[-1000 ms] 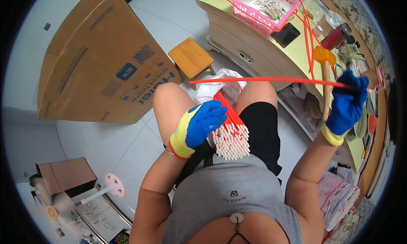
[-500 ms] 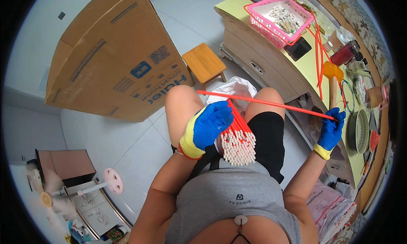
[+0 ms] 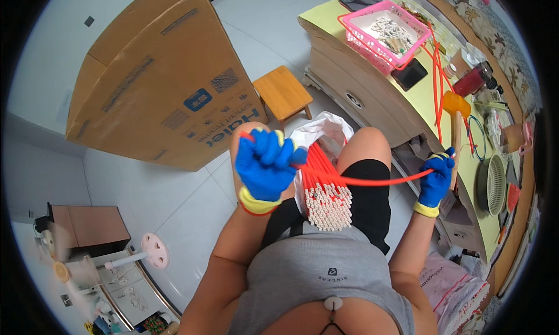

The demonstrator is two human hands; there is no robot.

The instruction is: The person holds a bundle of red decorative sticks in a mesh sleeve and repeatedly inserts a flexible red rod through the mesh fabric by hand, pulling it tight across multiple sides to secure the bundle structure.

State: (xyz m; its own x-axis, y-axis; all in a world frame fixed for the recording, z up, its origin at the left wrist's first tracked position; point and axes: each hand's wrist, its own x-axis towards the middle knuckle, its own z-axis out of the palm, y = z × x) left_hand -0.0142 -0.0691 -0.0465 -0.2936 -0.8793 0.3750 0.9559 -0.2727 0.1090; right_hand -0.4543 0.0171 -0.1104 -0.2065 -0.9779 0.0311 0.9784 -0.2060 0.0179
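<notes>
A long, thin red tube runs across in front of me, bowed downward in the middle. Near its far left end, my left hand, in a blue and yellow glove, is closed around it. At the other end my right hand, gloved the same way, pinches the tube beside the table edge. Between my thighs stands a bundle of red tubes with white plugs in the ends facing me. Its far part lies in a white bag. The left hand is just left of the bundle.
On the yellow-topped table at right are a pink basket of small white pieces, a black phone, loose red tubes, an orange-headed mallet and a green sieve. A wooden stool and large cardboard box stand ahead.
My left hand has gone from open fingers beside the tube to a closed grip around it. The tube, straight before, now bows, and my right hand has come slightly left and lower.
</notes>
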